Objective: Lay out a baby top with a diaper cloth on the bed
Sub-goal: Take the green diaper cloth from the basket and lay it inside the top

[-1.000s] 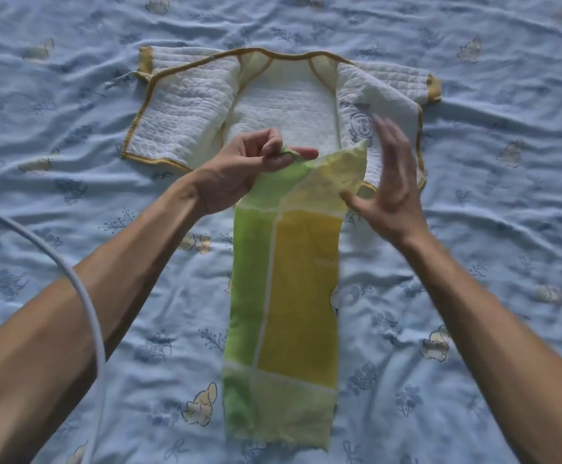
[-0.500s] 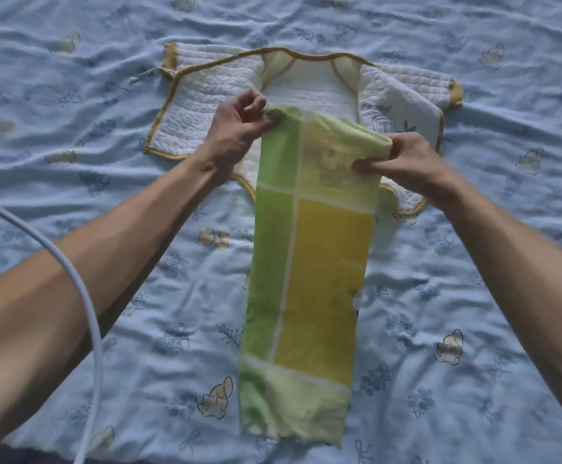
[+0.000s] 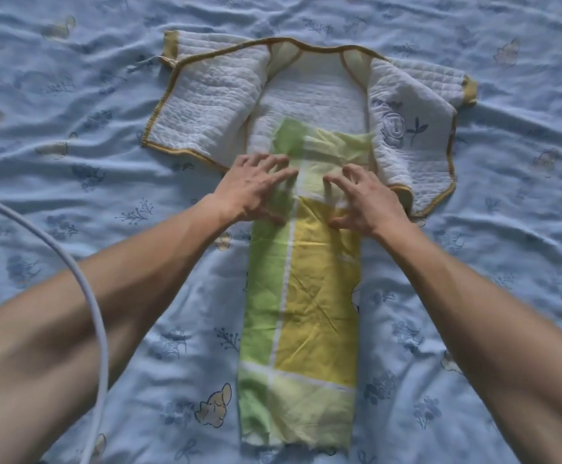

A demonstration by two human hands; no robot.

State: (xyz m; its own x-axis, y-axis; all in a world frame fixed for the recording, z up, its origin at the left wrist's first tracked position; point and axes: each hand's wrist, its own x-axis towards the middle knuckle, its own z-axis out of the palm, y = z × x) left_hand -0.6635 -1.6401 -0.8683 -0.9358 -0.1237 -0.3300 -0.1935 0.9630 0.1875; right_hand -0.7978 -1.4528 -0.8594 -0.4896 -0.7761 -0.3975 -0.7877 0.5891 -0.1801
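A white quilted baby top (image 3: pixel 212 105) with mustard trim lies spread wide on the bed, both front flaps folded outward. A long green and yellow diaper cloth (image 3: pixel 306 296) lies flat below it, its upper end resting on the top's inner back panel. My left hand (image 3: pixel 256 189) presses palm down on the cloth's green strip, fingers spread. My right hand (image 3: pixel 363 195) presses with spread, bent fingers on the yellow side, beside the top's right flap. Neither hand grips anything.
The bed (image 3: pixel 71 195) is covered by a wrinkled light blue sheet with flower and animal prints. A white cable (image 3: pixel 95 309) curves across the left side over my left forearm.
Both hands let go of the cloth's upper corners, which they had lifted and carried onto the top. The cloth now lies flat, and both hands rest on it with fingers spread.
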